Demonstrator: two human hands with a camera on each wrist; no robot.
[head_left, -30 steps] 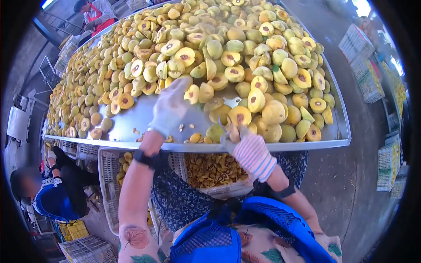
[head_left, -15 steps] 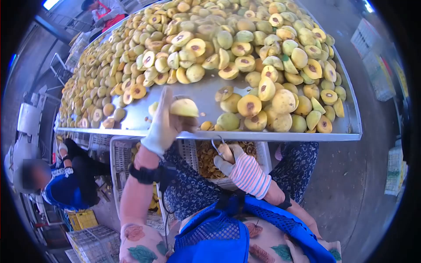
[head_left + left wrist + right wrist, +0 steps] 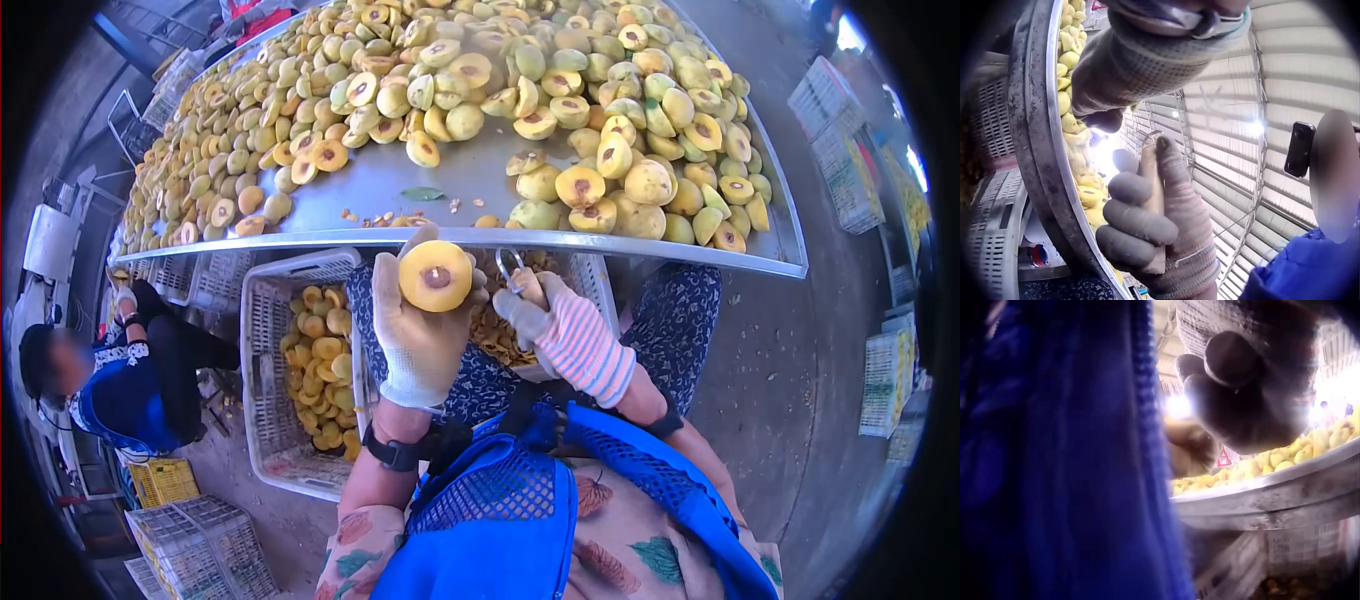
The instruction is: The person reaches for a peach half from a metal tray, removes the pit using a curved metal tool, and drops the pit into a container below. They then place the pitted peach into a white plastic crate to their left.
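Note:
In the head view the gloved left hand [image 3: 425, 340] holds a halved yellow fruit [image 3: 436, 275], its cut face with a brown centre turned up, just in front of the metal table's rim [image 3: 460, 238]. To its right the right hand [image 3: 580, 340], in a striped glove, grips the wooden handle [image 3: 528, 287] of a small tool with a curved metal loop [image 3: 508, 262]. The left wrist view shows that handle [image 3: 1153, 206] upright in the curled fingers of the right hand [image 3: 1160, 219]. Dark glove fingers [image 3: 1235, 394] appear in the right wrist view; their grasp is unclear.
Many whole and halved fruits [image 3: 330, 90] cover the table, with a green leaf [image 3: 422, 193] near its front. Below, a white crate [image 3: 256, 400] holds fruit halves; another crate under the hands holds scraps [image 3: 495, 335]. A seated person [image 3: 130, 380] is at the left.
The left hand has come back from the fruit pile with a half and turned its cut face up over the table's front edge. The right hand moved below the rim, keeping the tool.

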